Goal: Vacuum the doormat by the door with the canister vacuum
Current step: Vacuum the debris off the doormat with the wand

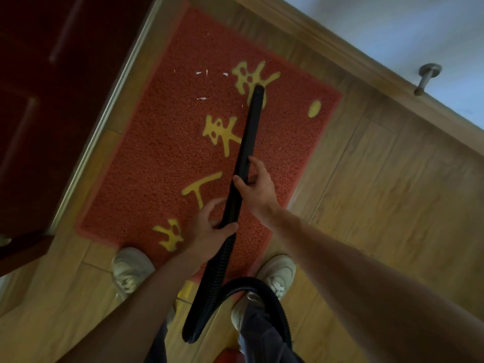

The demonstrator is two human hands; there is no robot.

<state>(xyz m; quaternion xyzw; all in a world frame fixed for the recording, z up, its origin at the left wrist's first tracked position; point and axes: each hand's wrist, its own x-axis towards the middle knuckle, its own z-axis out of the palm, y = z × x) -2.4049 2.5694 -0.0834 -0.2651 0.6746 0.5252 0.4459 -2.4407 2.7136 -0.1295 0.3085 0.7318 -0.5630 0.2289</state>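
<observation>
Our forearms reach down and forward from the bottom edge, and between them the black ribbed hose (pixel 212 279) loops back past our dark trouser legs. Just beyond, our pale shoes (pixel 129 268) stand on the wood-look floor (pixel 379 179), toes at the near edge of the doormat (pixel 146 166).

Our left hand (pixel 207 231) grips the low end of the wand (pixel 246 142), right where the ribbed hose joins it. The thumb lies across the top, the fingers curl underneath, and one finger stretches forward on the left side. Further up, our right hand (pixel 258 187) holds the same wand from the right, thumb hooked over it, fingers wrapped behind and the forefinger laid along the tube.

From our hands the wand slants away over the doormat, and its tip sits on the far yellow character. We cannot tell whether the tip touches the pile.

The doormat is red with yellow characters. It lies flat on the floor, its left long edge near the dark red door (pixel 39 100) and the pale metal strip at the door's foot. Small white paper scraps (pixel 201 98) lie on the mat to the left of the wand's tip, apart from it.

Past the mat, a wooden skirting board (pixel 340 48) runs below a white wall (pixel 392 35), and a metal door stop (pixel 427 77) juts out from that wall.
</observation>
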